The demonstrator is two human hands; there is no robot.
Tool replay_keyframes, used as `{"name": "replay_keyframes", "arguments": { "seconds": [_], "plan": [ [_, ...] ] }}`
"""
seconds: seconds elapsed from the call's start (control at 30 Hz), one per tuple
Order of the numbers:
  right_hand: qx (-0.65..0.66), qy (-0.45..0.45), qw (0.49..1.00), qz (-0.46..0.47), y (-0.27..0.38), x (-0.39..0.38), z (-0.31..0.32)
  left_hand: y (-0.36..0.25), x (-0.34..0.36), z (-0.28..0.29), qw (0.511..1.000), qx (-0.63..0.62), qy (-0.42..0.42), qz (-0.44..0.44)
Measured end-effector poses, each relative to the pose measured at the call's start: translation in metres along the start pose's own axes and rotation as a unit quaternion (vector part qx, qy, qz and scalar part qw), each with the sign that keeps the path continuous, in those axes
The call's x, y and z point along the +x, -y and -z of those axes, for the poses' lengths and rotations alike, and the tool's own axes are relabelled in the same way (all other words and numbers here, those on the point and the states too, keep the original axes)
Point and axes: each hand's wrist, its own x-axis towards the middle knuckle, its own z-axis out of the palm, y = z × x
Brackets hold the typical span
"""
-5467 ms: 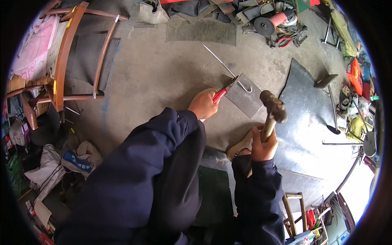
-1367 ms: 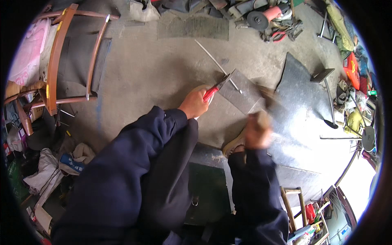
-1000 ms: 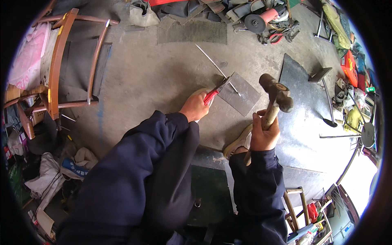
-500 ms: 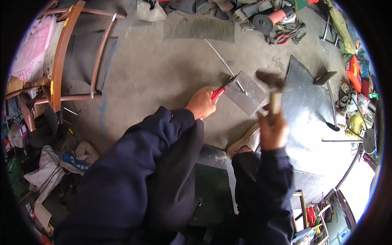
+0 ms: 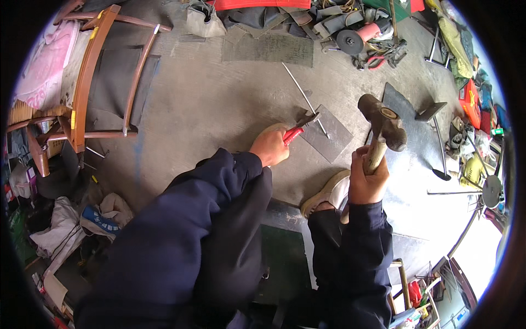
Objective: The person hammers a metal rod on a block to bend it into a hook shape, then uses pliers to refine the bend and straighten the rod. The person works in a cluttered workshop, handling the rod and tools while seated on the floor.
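Metal rod (image 5: 299, 88), probably stiff, is held partly over the plate (image 5: 332, 147) by pliers (image 5: 293, 135) in the left hand (image 5: 269, 147); rightward, a heavy-looking hammer (image 5: 383, 122) is gripped mid-handle by the right hand (image 5: 369, 180).

Two hands (image 5: 269, 146) (image 5: 368, 178) hold one hammer (image 5: 382, 117) and one pair of pliers (image 5: 293, 135). One rod (image 5: 301, 91) and one rectangular plate (image 5: 337, 129) are by the pliers, one grinder (image 5: 367, 32) farther off.

Plier grips (image 5: 293, 135) red; rod (image 5: 299, 89) silvery; plate (image 5: 332, 146) grey; hammer handle (image 5: 375, 156) tan; sleeves (image 5: 159, 219) navy.
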Motion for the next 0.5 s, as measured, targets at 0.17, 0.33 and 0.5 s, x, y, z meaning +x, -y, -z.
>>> {"name": "replay_keyframes", "arguments": {
  "seconds": [0.17,0.33,0.5],
  "plan": [
    [-0.061,0.023,0.995,-0.077,-0.005,-0.02,0.001,0.002,0.0,0.0,0.99,0.029,0.089,0.101],
    [-0.204,0.103,0.969,-0.099,-0.083,-0.035,-0.018,0.001,0.001,0.002,0.985,0.032,0.11,0.126],
    [-0.214,0.157,0.956,-0.123,-0.067,-0.017,-0.013,0.004,0.004,-0.002,0.994,-0.002,0.069,0.087]
  ]
}}
